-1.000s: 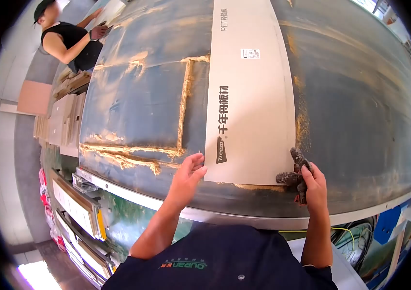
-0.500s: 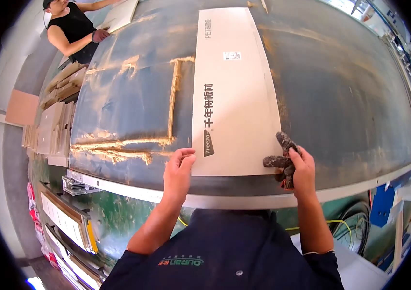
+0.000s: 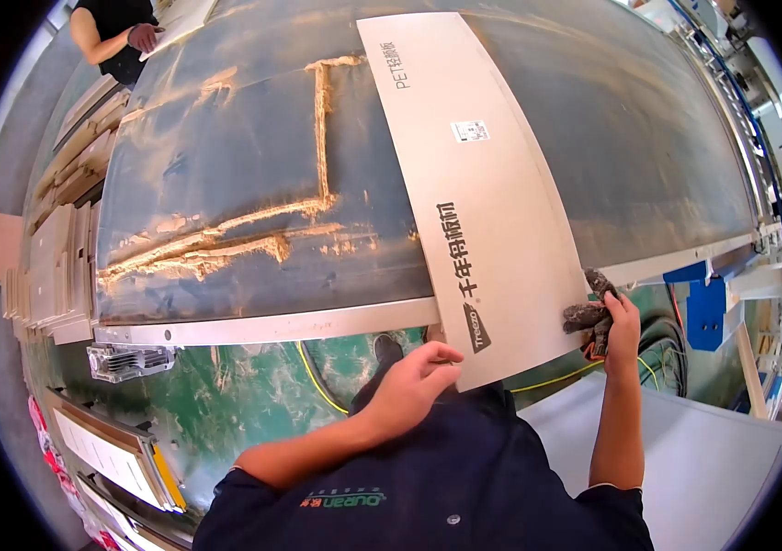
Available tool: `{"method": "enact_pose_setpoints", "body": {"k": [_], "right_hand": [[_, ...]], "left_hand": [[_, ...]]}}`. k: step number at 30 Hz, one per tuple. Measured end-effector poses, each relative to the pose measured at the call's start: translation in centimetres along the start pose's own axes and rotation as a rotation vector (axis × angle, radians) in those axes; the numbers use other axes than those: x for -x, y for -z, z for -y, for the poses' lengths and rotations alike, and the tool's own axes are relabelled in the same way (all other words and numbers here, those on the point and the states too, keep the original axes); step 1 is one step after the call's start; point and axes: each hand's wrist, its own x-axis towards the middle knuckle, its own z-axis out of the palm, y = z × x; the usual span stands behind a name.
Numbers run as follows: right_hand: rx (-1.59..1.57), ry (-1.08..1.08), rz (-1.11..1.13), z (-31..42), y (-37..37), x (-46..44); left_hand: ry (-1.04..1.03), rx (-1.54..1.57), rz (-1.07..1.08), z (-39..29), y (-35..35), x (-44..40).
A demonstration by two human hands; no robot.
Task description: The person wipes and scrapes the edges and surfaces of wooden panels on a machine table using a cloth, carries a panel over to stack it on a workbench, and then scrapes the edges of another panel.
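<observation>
A long pale board (image 3: 492, 184) with printed lettering and a small label lies slantwise, its near end jutting past the table edge towards my body. My left hand (image 3: 419, 378) is closed at the board's near left corner, thumb and forefinger against its edge. At the near right edge, my right hand (image 3: 623, 326) is closed round a dirty dark work glove (image 3: 590, 317). The glove's fingers lie over the board's edge. Whether my right fingers also grip the board from below is hidden.
Sawdust ridges (image 3: 323, 138) mark the large dark table (image 3: 235, 174). A co-worker's gloved hand (image 3: 143, 38) rests by another panel at the far left. Stacked boards (image 3: 56, 266) stand left. A white sheet (image 3: 657, 450) lies low right, with a yellow cable (image 3: 316, 381) on the green floor.
The board has come towards me and turned, its near end now overhanging the table. Both hands have moved with it, to the right and nearer my body. My view has shifted.
</observation>
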Motion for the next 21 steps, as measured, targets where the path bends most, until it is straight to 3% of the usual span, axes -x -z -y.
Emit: {"method": "enact_pose_setpoints", "body": {"k": [7, 11, 13, 15, 16, 17, 18, 21], "right_hand": [[0.024, 0.046, -0.108, -0.9, 3.4, 2.2], [0.113, 0.38, -0.508, 0.8, 5.8, 4.4], [0.45, 0.51, -0.52, -0.7, 5.4, 5.4], [0.664, 0.651, -0.525, -5.8, 3.6, 5.7], [0.783, 0.591, -0.313, -5.9, 1.5, 7.2], [0.77, 0.74, -0.165, -7.9, -0.5, 8.1], [0.72, 0.606, -0.1, -7.4, -2.7, 10.6], [0.635, 0.788, 0.142, -7.9, -5.4, 13.8]], "left_hand": [[-0.006, -0.003, 0.113, 1.9, -1.3, -0.2], [0.078, -0.008, -0.009, 3.5, -1.0, -2.1], [0.214, 0.056, -0.093, 3.7, -1.5, -2.9], [0.207, 0.095, -0.036, 4.7, -1.8, -4.0], [0.192, 0.13, 0.006, 5.3, -2.0, -4.5], [0.185, 0.17, 0.05, 5.9, -2.5, -4.9], [0.135, 0.186, 0.011, 6.6, -2.9, -5.3], [0.095, 0.231, 0.017, 7.0, -2.9, -5.6]]}}
